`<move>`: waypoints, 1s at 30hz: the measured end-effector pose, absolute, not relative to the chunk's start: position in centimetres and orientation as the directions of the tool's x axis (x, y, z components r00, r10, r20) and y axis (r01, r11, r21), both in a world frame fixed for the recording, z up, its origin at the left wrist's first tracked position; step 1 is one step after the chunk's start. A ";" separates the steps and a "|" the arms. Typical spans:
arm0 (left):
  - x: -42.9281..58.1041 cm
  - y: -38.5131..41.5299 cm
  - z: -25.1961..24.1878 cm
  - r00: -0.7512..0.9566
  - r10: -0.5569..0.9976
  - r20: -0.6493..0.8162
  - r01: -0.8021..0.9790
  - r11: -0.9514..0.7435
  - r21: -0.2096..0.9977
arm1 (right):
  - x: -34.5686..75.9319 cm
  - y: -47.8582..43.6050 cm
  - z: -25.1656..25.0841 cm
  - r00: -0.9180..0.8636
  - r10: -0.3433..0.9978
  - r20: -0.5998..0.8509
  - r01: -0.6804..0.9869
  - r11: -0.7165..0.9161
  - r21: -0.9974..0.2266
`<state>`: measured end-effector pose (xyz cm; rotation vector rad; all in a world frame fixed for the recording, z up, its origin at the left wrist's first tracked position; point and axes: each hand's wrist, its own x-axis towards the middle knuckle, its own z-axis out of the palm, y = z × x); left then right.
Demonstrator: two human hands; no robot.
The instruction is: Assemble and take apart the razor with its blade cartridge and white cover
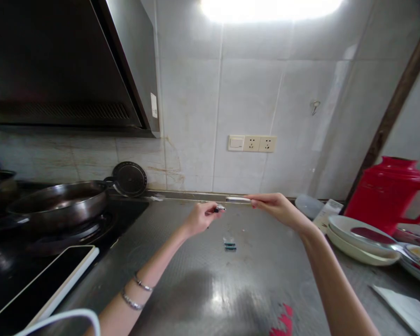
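Observation:
My left hand (200, 217) is raised over the steel counter (203, 280), fingers pinched on a small dark and silver object (220, 208) that I cannot name. My right hand (276, 209) is level with it to the right, fingers closed on a thin white flat piece (237, 199) that points toward the left hand. The two held things are close together but apart. Below them on the counter lies a small dark packet (229, 244).
A dark pan (58, 203) sits on the hob at left, a round lid (129, 179) leaning on the wall behind it. A tablet (42, 282) lies front left. Stacked plates (360, 238) and a red jug (388, 193) stand at right. A wall socket strip (252, 143) is on the tiles.

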<state>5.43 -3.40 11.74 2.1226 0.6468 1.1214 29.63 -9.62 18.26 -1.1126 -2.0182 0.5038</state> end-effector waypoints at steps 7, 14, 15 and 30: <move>5.3 -4.8 12.8 0.492 0.546 0.678 0.221 -0.832 0.510 | 28.0 -9.8 18.3 -0.399 0.798 0.451 0.548 0.602 -0.580; 5.3 -4.7 12.4 0.517 0.513 0.685 0.207 -0.852 0.482 | 27.3 -9.7 17.9 -0.393 0.780 0.488 0.581 0.622 -0.526; 5.3 -4.6 12.4 0.518 0.508 0.688 0.202 -0.854 0.479 | 27.2 -9.8 18.0 -0.403 0.770 0.494 0.581 0.633 -0.512; 5.3 -4.6 12.7 0.515 0.583 0.628 0.173 -0.789 0.590 | 27.4 -10.0 18.2 -0.306 0.718 0.625 0.692 0.619 -0.373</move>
